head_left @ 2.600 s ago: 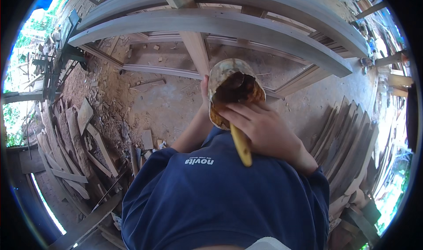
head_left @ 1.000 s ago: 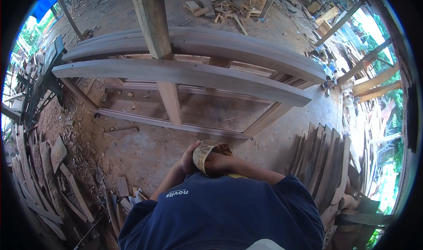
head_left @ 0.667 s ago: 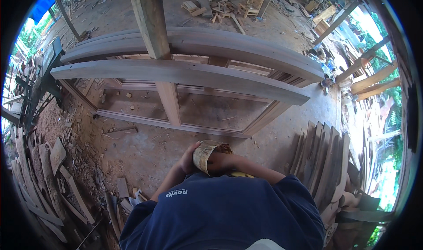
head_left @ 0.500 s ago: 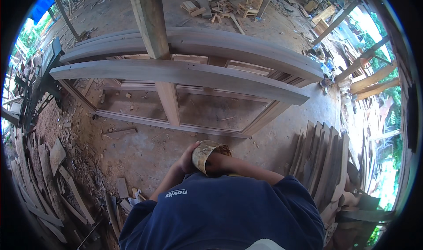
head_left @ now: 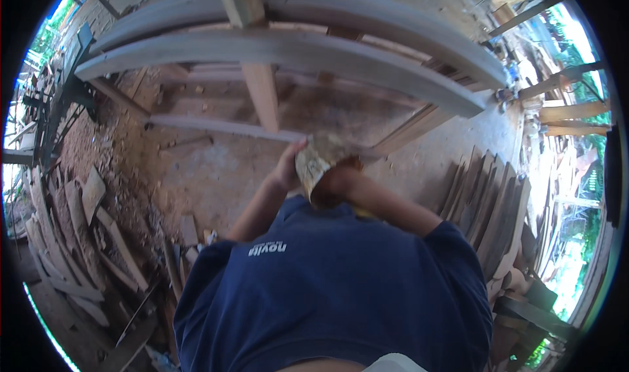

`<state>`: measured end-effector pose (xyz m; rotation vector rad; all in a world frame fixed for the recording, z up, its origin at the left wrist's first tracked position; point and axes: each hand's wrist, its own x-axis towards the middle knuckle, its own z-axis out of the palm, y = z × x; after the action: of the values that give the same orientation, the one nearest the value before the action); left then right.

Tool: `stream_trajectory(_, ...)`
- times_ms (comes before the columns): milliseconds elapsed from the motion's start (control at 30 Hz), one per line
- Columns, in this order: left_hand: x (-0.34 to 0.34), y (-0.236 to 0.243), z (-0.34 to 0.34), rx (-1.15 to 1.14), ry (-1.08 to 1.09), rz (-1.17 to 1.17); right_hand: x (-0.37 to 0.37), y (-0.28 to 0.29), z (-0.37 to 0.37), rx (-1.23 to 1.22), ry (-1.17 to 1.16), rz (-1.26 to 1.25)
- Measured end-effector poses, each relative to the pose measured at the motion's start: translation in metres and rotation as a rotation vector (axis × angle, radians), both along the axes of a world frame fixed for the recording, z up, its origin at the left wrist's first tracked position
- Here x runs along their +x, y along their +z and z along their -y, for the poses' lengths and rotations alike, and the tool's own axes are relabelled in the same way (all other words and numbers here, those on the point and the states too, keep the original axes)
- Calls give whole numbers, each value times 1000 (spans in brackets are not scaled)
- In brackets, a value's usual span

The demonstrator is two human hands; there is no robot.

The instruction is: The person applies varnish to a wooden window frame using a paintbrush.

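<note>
Gripping a round, stained, cream-coloured can in our left hand, we seem only partway done, our right hand being inside, its hold hidden.

Ahead of you, a long planed beam runs near a squared wooden post. Rough offcuts crowd the littered floor to your left; narrow planks cluster to your right.

Rough container, possibly metal, matt cloth shirt, smooth wooden beam
</note>
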<state>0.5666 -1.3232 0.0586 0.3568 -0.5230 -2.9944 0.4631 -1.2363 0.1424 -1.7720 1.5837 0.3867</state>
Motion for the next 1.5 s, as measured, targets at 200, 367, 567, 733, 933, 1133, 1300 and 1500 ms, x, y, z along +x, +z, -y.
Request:
stream_trajectory(200,-14,15,27,62,125,-274,-8,99,14,40,-1063,518)
stream_trajectory(367,-18,16,28,46,225,-44,-21,77,29,4,-705,233)
stream_trajectory(567,-21,18,25,279,113,-260,-23,55,32,-94,-642,235)
stream_trajectory(733,-17,9,21,208,162,-163,-13,71,17,-66,-877,475)
stream_trajectory(933,-13,9,11,211,159,-158,-9,45,14,-62,-971,502)
stream_trajectory(1133,-7,6,8,243,158,-145,-20,45,22,-110,-581,341)
stream_trajectory(1300,-7,-1,0,277,162,-44,-13,54,20,-224,-408,194)
stream_trajectory(1500,-11,5,1,227,145,-34,-15,67,14,-220,-117,98)
